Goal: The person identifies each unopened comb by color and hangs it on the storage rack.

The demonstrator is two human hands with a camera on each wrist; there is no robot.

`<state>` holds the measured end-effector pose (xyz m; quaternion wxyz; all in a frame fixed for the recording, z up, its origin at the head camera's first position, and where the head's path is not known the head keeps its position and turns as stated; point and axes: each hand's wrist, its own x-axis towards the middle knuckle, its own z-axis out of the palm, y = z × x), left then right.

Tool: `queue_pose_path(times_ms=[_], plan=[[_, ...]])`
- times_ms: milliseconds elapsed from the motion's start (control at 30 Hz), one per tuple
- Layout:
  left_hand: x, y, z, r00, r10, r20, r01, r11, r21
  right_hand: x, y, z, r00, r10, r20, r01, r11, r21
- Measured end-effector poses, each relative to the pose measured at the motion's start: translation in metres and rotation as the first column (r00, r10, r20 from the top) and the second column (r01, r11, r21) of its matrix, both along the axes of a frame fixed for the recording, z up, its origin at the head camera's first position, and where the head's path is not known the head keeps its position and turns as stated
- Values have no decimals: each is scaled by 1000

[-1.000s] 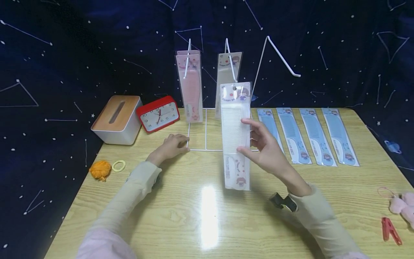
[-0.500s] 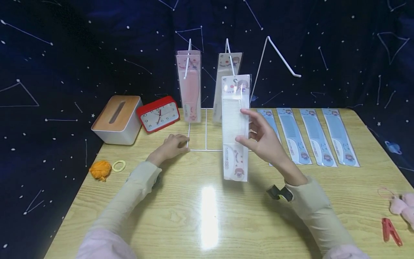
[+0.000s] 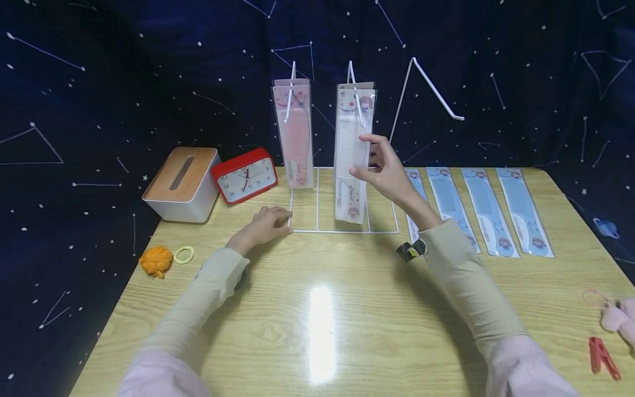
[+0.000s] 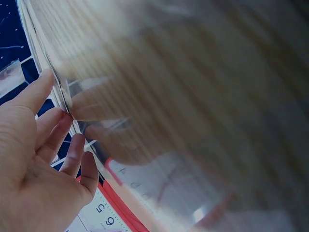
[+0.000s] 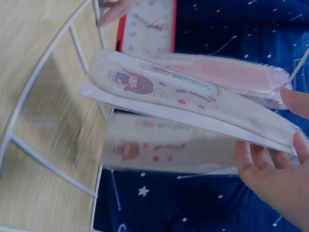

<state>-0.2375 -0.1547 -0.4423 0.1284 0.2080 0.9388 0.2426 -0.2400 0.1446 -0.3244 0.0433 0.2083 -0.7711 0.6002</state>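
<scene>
- A dark starry cloth (image 3: 208, 55) stands behind the wood-grain worktop (image 3: 268, 320).
- On the worktop's far middle stands a white wire rack (image 3: 337, 232) with three raised hooks.
- The right-hand grip (image 3: 389, 171) grasps the white comb pack (image 3: 347, 160) by its right edge, thumb and forefinger on the front face; most of the pack lies left of the grip, its lower end hanging below.
- This pack is upright at the middle hook, in front of a second white pack (image 5: 178, 147).
- The left-hand grip (image 3: 265, 223) touches the left side of the rack's base; whether its fingers pinch the wire one cannot tell.
- A wood-lidded box (image 3: 179, 190) sits far left, a red clock (image 3: 245, 176) to its right.
- Pink comb packs (image 3: 296, 138) hang on the left hook.
- Four blue comb packs (image 3: 488, 212) lie right of the rack.
- Orange yarn (image 3: 156, 261) lies left, a red clip (image 3: 594, 353) near right.
</scene>
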Motion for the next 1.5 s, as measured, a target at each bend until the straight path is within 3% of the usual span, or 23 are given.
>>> queue_pose_path(times_ms=[300, 733, 967, 1167, 1500], plan=[[0, 0, -1, 1000, 1, 7, -1, 1000, 5, -24, 3, -12, 994, 30, 106, -28, 999, -17], [0, 2, 0, 1000, 1, 10, 0, 1000, -7, -22, 14, -40, 989, 0, 148, -7, 999, 46], [0, 1, -1, 1000, 7, 9, -7, 1000, -8, -10, 25, -49, 989, -49, 143, 29, 990, 135], [-1, 0, -2, 1000, 8, 10, -7, 1000, -12, 11, 41, -55, 990, -103, 95, 86, 981, 172], [-1, -2, -2, 1000, -1, -11, 1, 1000, 17, 42, 105, -63, 966, -258, 0, 253, 948, 191]])
